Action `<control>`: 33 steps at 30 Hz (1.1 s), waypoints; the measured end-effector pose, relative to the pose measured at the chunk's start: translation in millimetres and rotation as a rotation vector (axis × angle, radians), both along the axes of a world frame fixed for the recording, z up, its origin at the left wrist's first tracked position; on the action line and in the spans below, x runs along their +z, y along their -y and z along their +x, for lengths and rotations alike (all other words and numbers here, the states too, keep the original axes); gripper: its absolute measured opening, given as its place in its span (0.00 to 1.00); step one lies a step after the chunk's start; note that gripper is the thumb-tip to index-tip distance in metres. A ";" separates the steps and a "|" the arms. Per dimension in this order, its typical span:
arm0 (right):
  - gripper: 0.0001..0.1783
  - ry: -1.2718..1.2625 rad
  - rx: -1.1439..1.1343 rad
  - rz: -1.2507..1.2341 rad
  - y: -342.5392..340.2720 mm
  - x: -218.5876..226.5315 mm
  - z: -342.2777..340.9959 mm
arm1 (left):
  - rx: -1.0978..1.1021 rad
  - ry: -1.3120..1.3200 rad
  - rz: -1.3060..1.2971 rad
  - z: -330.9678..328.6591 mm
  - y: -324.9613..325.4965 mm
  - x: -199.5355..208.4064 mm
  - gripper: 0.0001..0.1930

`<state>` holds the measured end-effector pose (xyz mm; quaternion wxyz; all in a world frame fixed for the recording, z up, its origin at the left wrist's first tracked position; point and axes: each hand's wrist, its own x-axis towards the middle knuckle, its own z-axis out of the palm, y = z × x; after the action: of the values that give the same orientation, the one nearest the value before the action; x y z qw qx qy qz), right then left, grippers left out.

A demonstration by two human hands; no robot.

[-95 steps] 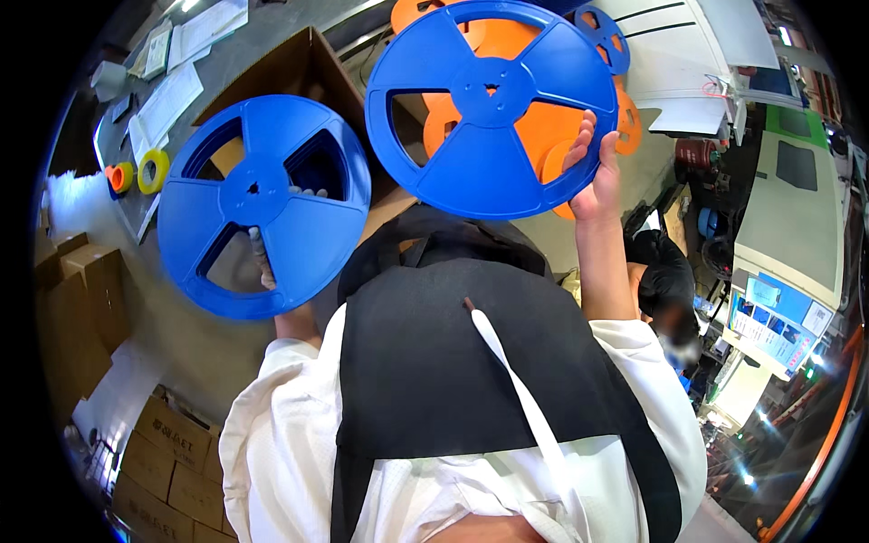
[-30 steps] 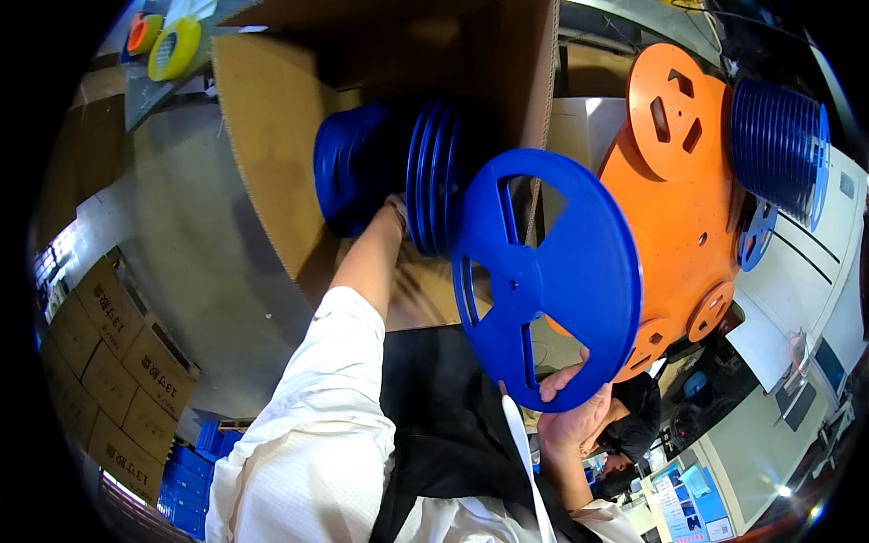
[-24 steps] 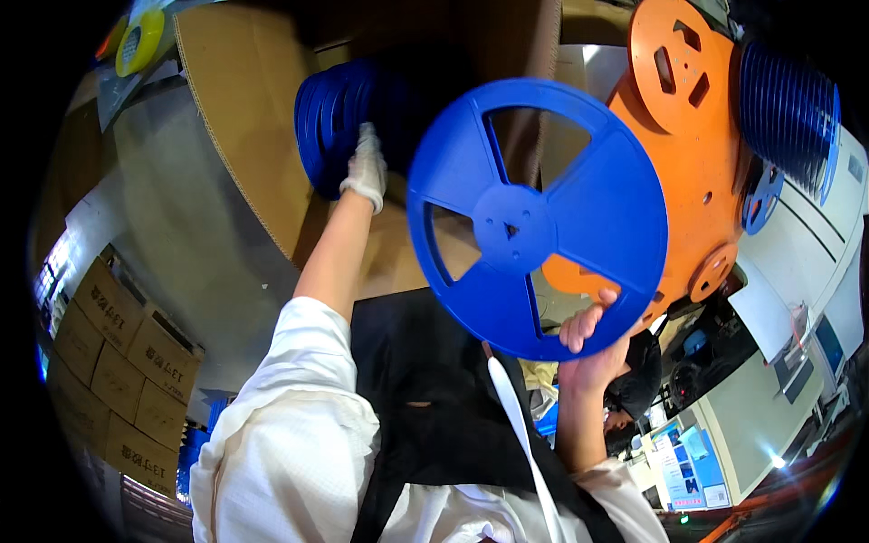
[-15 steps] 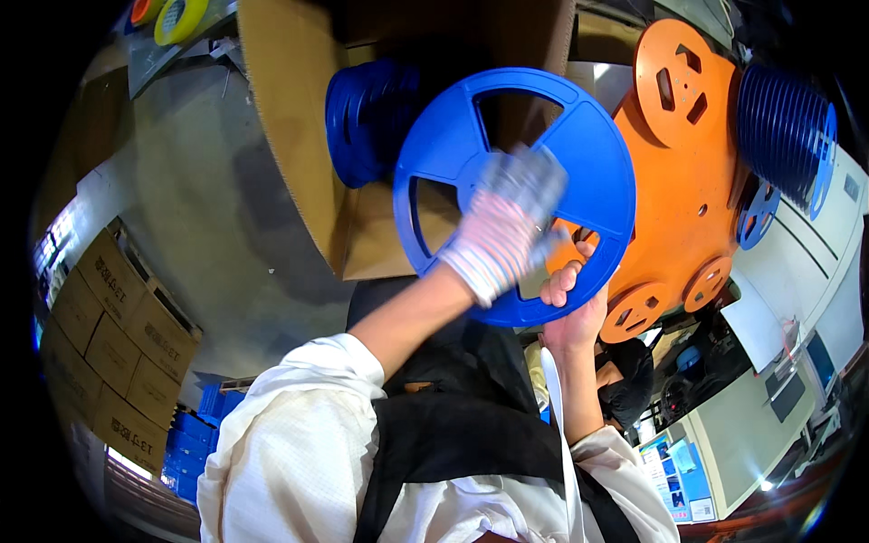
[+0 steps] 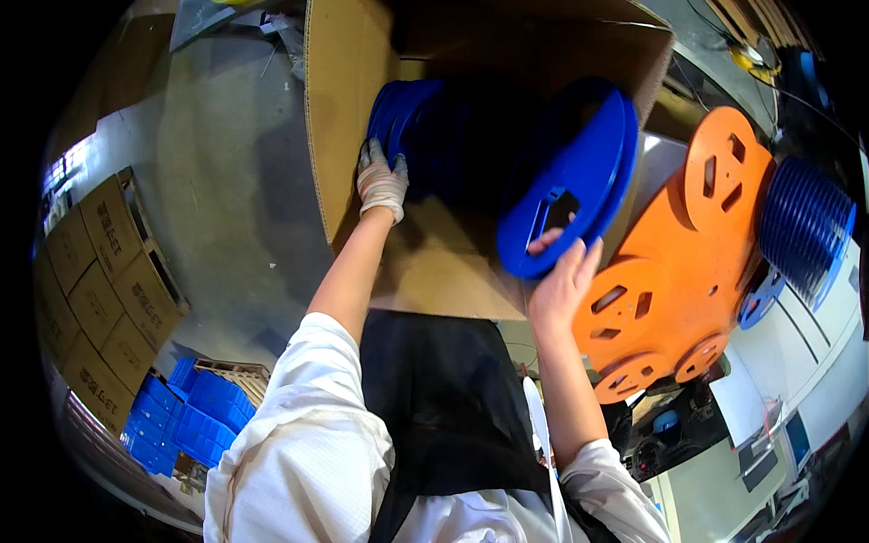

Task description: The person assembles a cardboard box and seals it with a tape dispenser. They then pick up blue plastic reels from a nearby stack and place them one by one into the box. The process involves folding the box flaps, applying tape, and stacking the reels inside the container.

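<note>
My right hand [image 5: 563,288], bare, grips a blue plastic reel [image 5: 572,176] by its lower rim, with fingers through a cut-out. The reel is tilted nearly on edge at the right side of an open cardboard box [image 5: 337,118]. A second blue rim shows close behind it; I cannot tell whether that is the same reel's other flange. Inside the box on the left, several blue reels [image 5: 395,109] stand on edge, partly lost in shadow. My left hand [image 5: 382,184], in a striped grey-tipped glove, rests on their near edges with its fingers apart.
Right of the box stands an orange machine plate [image 5: 692,271] with orange discs. Beyond it is a row of blue reels [image 5: 801,226]. Stacked cartons [image 5: 113,308] and blue bins [image 5: 213,421] are at the left. A white strap [image 5: 536,412] hangs beside my right forearm.
The reel has swung from facing me to tilted at the box's right side, still in my right hand. My left hand has left it and reached to the reels inside. The view has shifted.
</note>
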<state>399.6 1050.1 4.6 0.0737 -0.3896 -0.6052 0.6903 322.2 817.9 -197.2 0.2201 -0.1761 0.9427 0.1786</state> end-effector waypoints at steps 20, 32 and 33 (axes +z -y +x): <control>0.13 0.203 0.034 0.127 6.8 -54.3 -15.5 | 0.100 0.294 0.150 -55.6 -1.3 -32.2 0.29; 0.20 0.077 0.052 0.321 -17.9 10.5 -14.5 | -0.203 0.563 0.381 -12.8 -134.9 12.3 0.20; 0.19 0.010 0.111 0.365 -20.8 13.5 -17.0 | -0.168 0.508 0.434 8.5 -166.6 13.0 0.25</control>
<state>382.6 1070.9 18.1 0.1018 -0.3390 -0.7412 0.5703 330.7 984.5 -184.3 0.4941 -0.0858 0.8090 0.3068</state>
